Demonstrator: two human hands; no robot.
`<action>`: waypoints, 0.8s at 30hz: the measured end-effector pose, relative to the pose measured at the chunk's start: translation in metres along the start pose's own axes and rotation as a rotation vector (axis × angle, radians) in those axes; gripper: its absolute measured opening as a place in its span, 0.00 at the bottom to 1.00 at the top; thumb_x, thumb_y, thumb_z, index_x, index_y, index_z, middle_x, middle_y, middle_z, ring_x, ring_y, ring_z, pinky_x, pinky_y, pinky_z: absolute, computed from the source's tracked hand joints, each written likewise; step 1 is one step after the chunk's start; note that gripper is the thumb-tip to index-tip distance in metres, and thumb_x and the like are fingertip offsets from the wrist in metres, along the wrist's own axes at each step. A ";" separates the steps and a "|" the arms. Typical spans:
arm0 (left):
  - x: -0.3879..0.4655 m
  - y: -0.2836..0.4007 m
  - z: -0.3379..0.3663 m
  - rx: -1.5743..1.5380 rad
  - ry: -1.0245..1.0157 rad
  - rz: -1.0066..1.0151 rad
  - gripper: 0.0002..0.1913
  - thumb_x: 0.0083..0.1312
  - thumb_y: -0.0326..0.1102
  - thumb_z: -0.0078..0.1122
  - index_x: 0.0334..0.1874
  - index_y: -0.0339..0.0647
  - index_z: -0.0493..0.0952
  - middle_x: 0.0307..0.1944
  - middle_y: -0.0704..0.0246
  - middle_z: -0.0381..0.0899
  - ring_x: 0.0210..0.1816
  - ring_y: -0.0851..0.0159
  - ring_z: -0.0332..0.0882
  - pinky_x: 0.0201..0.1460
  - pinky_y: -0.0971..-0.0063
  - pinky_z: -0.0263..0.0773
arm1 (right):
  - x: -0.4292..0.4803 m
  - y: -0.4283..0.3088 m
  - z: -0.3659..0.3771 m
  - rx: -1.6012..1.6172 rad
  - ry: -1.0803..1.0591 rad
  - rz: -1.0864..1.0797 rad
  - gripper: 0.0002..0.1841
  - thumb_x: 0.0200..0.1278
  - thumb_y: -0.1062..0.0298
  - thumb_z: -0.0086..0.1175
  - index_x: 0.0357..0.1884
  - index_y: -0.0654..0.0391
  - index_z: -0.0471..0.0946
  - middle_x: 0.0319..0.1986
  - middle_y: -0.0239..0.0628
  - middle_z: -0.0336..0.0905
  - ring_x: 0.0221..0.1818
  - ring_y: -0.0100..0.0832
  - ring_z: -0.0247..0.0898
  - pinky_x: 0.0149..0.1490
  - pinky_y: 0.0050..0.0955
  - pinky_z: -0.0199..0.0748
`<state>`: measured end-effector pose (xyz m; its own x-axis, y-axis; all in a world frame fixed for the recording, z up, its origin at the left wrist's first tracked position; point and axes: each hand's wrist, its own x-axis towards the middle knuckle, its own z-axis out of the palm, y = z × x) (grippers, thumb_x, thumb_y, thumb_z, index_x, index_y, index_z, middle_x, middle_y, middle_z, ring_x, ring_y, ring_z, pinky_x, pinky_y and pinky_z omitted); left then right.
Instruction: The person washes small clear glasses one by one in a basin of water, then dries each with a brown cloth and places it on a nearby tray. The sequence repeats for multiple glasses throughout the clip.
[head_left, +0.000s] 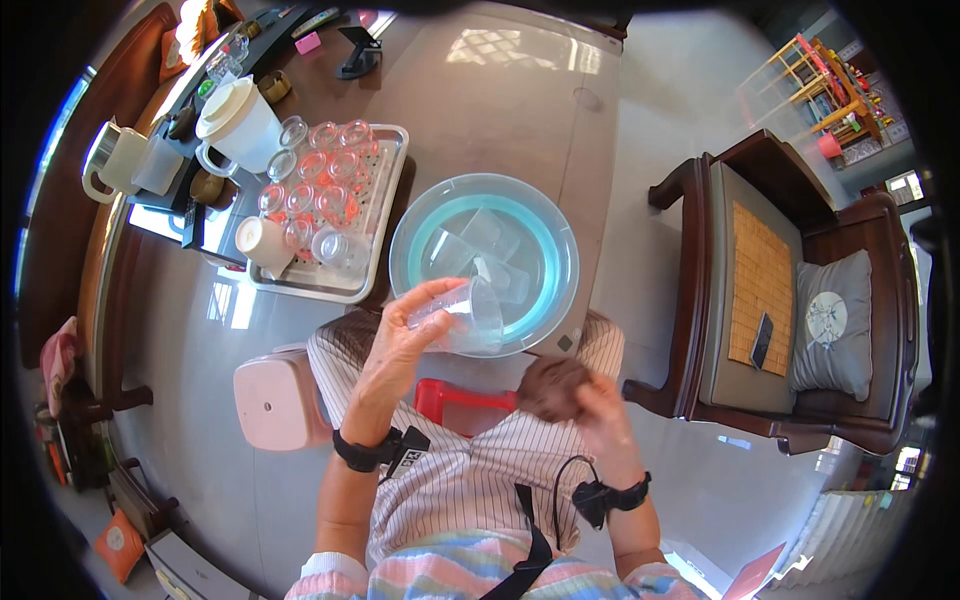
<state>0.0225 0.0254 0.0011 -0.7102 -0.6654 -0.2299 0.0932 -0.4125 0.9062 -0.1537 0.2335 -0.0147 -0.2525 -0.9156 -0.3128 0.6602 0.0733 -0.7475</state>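
Note:
A clear plastic cup (480, 319) is gripped in my left hand (409, 322), tilted with its mouth to the right over the near rim of a round basin (403, 225). Water fills the basin, which has a turquoise inner band, and several translucent cups (487, 232) lie in it. My right hand (604, 412), a little blurred, holds a brown cloth or scrubbing pad (551, 390) above my lap, apart from the cup. Left of the basin, a metal tray (386, 202) carries several upturned clear cups (334, 202) and a white cup (259, 238) on its side.
The basin stands on a low brown table (510, 112). White pitchers (244, 124) crowd the far left. A pink stool (274, 401) is by my left leg, and a red stool (469, 401) shows between my legs. To the right stands a wooden armchair (694, 300) bearing a phone (763, 341).

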 end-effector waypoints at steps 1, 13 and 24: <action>-0.003 -0.005 -0.001 -0.059 -0.022 -0.032 0.21 0.62 0.41 0.61 0.55 0.39 0.77 0.44 0.72 0.79 0.44 0.76 0.76 0.44 0.82 0.70 | 0.000 -0.006 0.000 0.154 0.008 -0.132 0.15 0.65 0.61 0.55 0.44 0.63 0.75 0.36 0.36 0.79 0.35 0.29 0.76 0.38 0.30 0.76; -0.004 -0.016 0.040 0.476 -0.163 0.096 0.13 0.64 0.38 0.61 0.38 0.32 0.78 0.29 0.66 0.78 0.34 0.73 0.74 0.38 0.77 0.70 | 0.024 -0.023 0.058 -1.505 -0.470 -0.306 0.25 0.52 0.74 0.55 0.56 0.58 0.72 0.56 0.42 0.70 0.61 0.44 0.62 0.67 0.45 0.52; 0.003 -0.009 0.050 0.395 0.050 -0.034 0.20 0.73 0.43 0.43 0.34 0.32 0.77 0.18 0.78 0.67 0.22 0.79 0.61 0.25 0.81 0.60 | 0.020 -0.002 0.065 -0.433 -0.196 0.014 0.28 0.53 0.75 0.57 0.60 0.59 0.67 0.54 0.42 0.71 0.57 0.36 0.69 0.65 0.40 0.61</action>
<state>-0.0153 0.0586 0.0101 -0.6727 -0.6887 -0.2706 -0.2125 -0.1705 0.9622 -0.1141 0.1898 0.0187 -0.0802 -0.9677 -0.2390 0.2959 0.2059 -0.9328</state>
